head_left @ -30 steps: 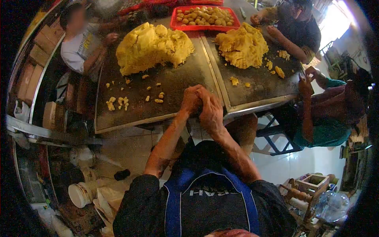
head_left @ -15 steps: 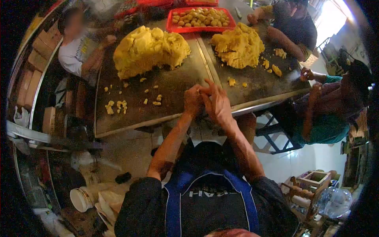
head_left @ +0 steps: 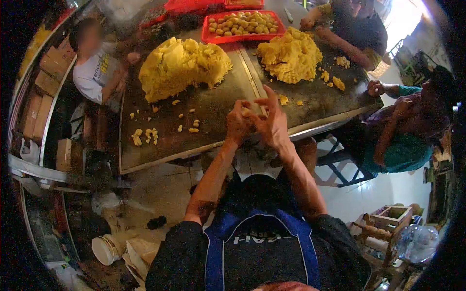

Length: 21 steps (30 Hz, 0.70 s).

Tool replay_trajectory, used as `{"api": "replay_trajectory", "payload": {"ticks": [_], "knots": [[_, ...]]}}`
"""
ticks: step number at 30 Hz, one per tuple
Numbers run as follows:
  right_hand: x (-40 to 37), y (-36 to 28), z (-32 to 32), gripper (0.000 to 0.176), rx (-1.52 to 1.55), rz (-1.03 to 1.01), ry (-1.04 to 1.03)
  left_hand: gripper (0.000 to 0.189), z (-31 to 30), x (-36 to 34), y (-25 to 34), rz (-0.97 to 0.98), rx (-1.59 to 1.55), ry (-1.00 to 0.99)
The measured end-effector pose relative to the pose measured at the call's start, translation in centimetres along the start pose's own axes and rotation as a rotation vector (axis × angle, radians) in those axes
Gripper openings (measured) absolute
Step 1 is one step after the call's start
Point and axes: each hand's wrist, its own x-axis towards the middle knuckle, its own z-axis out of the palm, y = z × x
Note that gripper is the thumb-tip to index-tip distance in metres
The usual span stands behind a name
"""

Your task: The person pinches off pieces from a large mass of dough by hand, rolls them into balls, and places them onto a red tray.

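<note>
Over the near edge of the table, my left hand [head_left: 239, 122] is closed, its fingers curled round a small yellow piece of dough [head_left: 246, 112], mostly hidden. Close against it is my right hand [head_left: 273, 121], with fingers stretched and apart and the thumb side meeting the left fingers. A large mound of yellow dough [head_left: 182, 68] lies ahead to the left on the dark table [head_left: 208, 109]. Another mound of dough [head_left: 290, 56] sits ahead to the right. Small dough bits [head_left: 194, 123] are scattered left of my hands, with others right of them.
A red tray [head_left: 209, 36] of round dough balls [head_left: 245, 22] stands at the back. People sit at the left [head_left: 94, 72], far right [head_left: 357, 39] and near right [head_left: 412, 116]. A metal strip [head_left: 250, 72] crosses the table. A white bucket [head_left: 104, 250] lies on the floor.
My hands stay together while the right fingers have spread and shifted slightly upward. The view has moved a little. The left person's hand has moved.
</note>
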Motion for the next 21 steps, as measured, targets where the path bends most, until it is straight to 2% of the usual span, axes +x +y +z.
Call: {"api": "replay_trajectory", "payload": {"ticks": [1, 3, 4, 5, 6, 7, 8, 9, 10, 11, 12, 13, 14, 15, 16, 18, 19, 21], "knots": [[0.2, -0.1, -0.1, 0.068, 0.040, 0.141, 0.080, 0.028, 0.4, 0.7, -1.4, 0.007, -0.003, 0.002], [-0.3, -0.3, -0.1, 0.068, 0.136, 0.196, 0.033, 0.037, 1.3, 1.8, -4.8, -0.353, -0.489, -0.119], [-0.5, -0.2, -0.1, 0.068, 0.234, 0.243, -0.019, 0.037, 0.6, 1.9, -3.2, -0.348, -0.491, -0.124], [-0.9, 1.0, 0.8, 0.068, 0.233, 0.241, -0.013, 0.034, -0.6, 1.8, -1.6, -0.065, -0.178, -0.212], [-1.9, 3.0, 2.5, 0.066, -0.028, 0.004, 0.017, 0.032, -1.5, 1.4, -0.2, 0.211, 0.139, -0.294], [-2.4, 3.1, 3.1, 0.065, -0.287, -0.229, 0.044, 0.032, -1.9, 1.2, 0.1, 0.206, 0.141, -0.301], [-2.6, 3.5, 3.0, 0.065, -0.288, -0.225, 0.045, 0.029, -2.0, 1.2, 0.4, 0.114, 0.084, -0.379], [-2.1, 2.3, 1.7, 0.064, -0.314, -0.249, 0.142, 0.027, -1.9, 1.5, 0.6, 0.028, 0.025, -0.456], [-1.8, 1.8, 1.0, 0.064, -0.341, -0.270, 0.239, 0.027, -1.2, 1.7, -1.9, 0.032, 0.023, -0.462], [-1.6, 2.6, 1.3, 0.064, -0.347, -0.270, 0.245, 0.020, 0.0, 2.0, -6.5, -0.047, -0.297, -0.394], [-2.0, 3.9, 2.2, 0.064, -0.407, -0.290, 0.153, 0.015, 0.9, 1.8, -9.0, -0.135, -0.615, -0.323], [-2.3, 4.8, 2.5, 0.063, -0.467, -0.310, 0.060, 0.015, 1.0, 1.2, -6.3, -0.138, -0.620, -0.333], [-1.5, 4.9, 1.3, 0.063, -0.478, -0.310, 0.066, 0.021, 0.6, 0.7, -0.9, -0.013, -0.295, -0.264], [-0.8, 4.7, -0.2, 0.061, -0.299, 0.003, 0.131, 0.032, 0.1, -0.2, 2.0, 0.098, 0.037, -0.195], [-0.3, 5.1, -1.7, 0.059, -0.116, 0.307, 0.197, 0.032, 0.0, -0.3, 1.9, 0.099, 0.037, -0.205], [-0.1, 8.1, -5.7, 0.054, -0.688, -0.014, 0.480, 0.037, 0.0, 0.3, 1.6, 0.146, 0.076, -0.208], [-0.1, 9.9, -6.7, 0.054, -0.688, -0.012, 0.475, 0.037, -0.2, 0.1, 1.6, 0.140, 0.076, -0.208], [0.5, 11.7, -7.6, 0.057, -0.519, 0.190, 0.311, 0.038, -0.6, 0.5, 2.1, 0.144, 0.041, -0.247]]}}
